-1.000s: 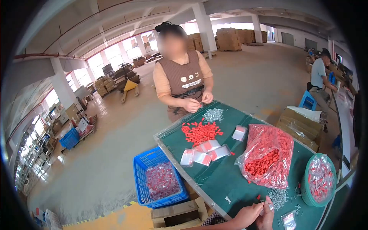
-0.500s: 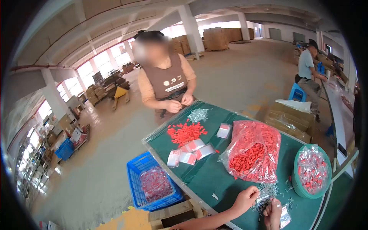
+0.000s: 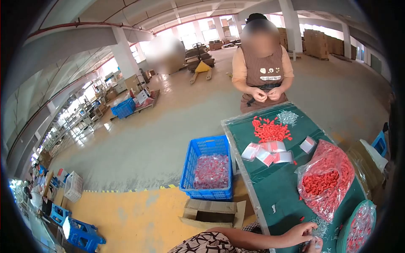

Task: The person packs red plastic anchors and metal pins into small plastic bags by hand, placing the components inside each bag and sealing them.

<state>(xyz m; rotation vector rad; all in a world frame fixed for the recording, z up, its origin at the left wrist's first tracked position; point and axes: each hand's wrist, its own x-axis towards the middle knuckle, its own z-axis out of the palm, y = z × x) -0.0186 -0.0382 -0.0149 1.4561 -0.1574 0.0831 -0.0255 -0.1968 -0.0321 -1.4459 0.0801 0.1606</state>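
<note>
Drawing closer beside loose metal pieces (image 3: 321, 227), left hand (image 3: 301, 232) and right hand (image 3: 313, 244) are seen curled, suggesting two-handed work; whether anything is pinched cannot be told.

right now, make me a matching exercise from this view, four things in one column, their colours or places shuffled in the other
Column one
1. crate
2. big plastic bag
3. pallet truck
4. camera wearer's left hand

Column two
A. yellow, well away from the table
B. close to the right hand
C. blue, beside the green table
D. clear, on the table top, filled with red pieces

Right pairs: 1-C, 2-D, 3-A, 4-B
</note>
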